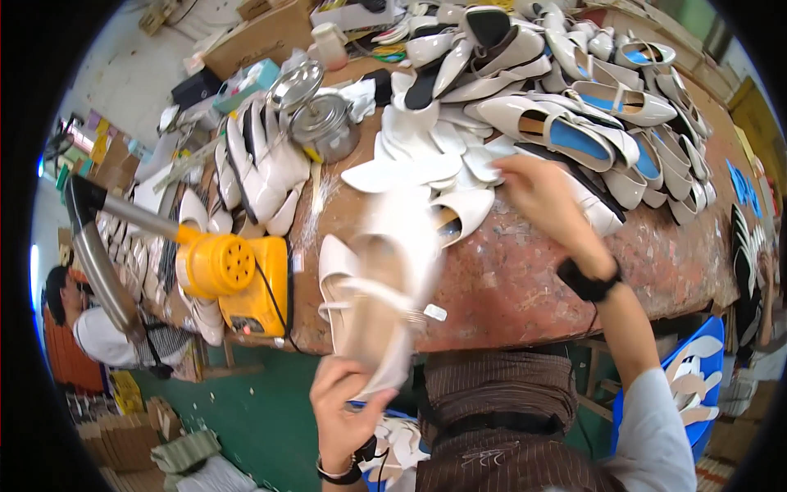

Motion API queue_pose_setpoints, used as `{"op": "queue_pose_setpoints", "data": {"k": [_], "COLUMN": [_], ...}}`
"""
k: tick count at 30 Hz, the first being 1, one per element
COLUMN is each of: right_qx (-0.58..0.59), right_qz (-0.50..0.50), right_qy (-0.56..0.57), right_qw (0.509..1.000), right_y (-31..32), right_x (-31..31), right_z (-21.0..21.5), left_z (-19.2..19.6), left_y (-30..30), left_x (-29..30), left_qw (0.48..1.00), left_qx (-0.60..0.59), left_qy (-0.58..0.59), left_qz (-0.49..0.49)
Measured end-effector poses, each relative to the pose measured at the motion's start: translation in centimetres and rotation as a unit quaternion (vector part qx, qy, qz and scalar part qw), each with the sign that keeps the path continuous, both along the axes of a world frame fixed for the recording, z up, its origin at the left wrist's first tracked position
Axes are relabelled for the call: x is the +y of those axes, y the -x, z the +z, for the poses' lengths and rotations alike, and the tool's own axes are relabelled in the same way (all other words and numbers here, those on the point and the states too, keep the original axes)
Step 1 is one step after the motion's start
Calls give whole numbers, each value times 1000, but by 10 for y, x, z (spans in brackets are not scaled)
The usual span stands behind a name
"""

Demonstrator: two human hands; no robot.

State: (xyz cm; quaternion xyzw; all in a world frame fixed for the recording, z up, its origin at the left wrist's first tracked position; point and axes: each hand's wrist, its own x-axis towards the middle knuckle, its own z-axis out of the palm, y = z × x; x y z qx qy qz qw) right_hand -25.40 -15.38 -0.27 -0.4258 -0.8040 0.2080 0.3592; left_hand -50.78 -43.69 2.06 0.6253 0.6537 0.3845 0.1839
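My left hand [348,410] grips the heel end of a cream flat shoe [385,279], which it holds up over the front edge of the reddish worn table [525,287]; the shoe is blurred. Another cream shoe [336,279] lies on the table just to its left. My right hand [537,193], with a black band at the wrist, reaches out over the table beside a heap of cream insoles and uppers [426,160]. Whether it holds anything is unclear from the blur.
A large pile of cream shoes with blue insoles [590,107] covers the back right of the table. A metal pot [324,123] and a yellow machine with a metal pipe [238,275] stand at the left. A person [90,324] sits at far left. A blue bin [697,369] with cut pieces is at the right.
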Motion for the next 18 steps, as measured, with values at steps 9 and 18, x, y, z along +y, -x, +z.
{"op": "queue_pose_setpoints", "data": {"k": [9,18], "right_qx": [-257,45], "right_qz": [93,41], "right_qy": [-77,129], "right_qw": [959,990], "right_y": [164,93], "right_x": [59,28], "right_z": [-118,-21], "left_z": [-65,-78], "left_y": [11,11], "left_x": [-3,-16], "left_qw": [906,846], "left_qx": [308,403], "left_qy": [267,258], "left_qz": [114,235]}}
